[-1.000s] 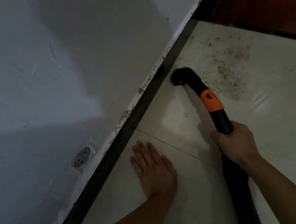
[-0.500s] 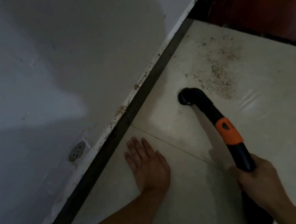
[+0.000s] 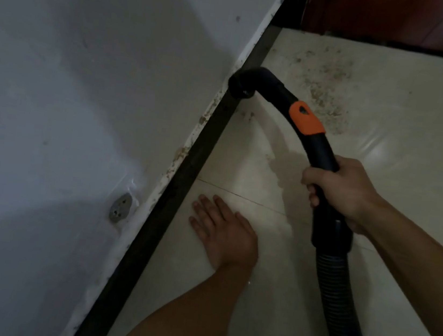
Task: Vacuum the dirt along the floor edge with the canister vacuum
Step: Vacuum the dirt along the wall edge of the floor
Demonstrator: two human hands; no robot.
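Head view showed the nozzle [image 3: 239, 84] on the dark strip [image 3: 185, 180] at the foot of the wall [image 3: 83, 93], at 11 o'clock from the right hand [image 3: 341, 189]. The tube [image 3: 321, 152] ran from that hand toward 11, hooking left at its tip. Dirt [image 3: 325, 97] lay at 3 o'clock from the nozzle, near but apart, with specks along the strip toward 7. The right hand was clamped round the tube below the collar [image 3: 305, 118]; the left hand [image 3: 223, 230] lay flat on the floor [image 3: 408, 192], holding nothing.

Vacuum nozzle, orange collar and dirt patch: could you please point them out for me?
vacuum nozzle [image 3: 241, 85], head view, on its black open end.
orange collar [image 3: 305, 119], head view, middle of the band.
dirt patch [image 3: 326, 97], head view, its speckled centre.
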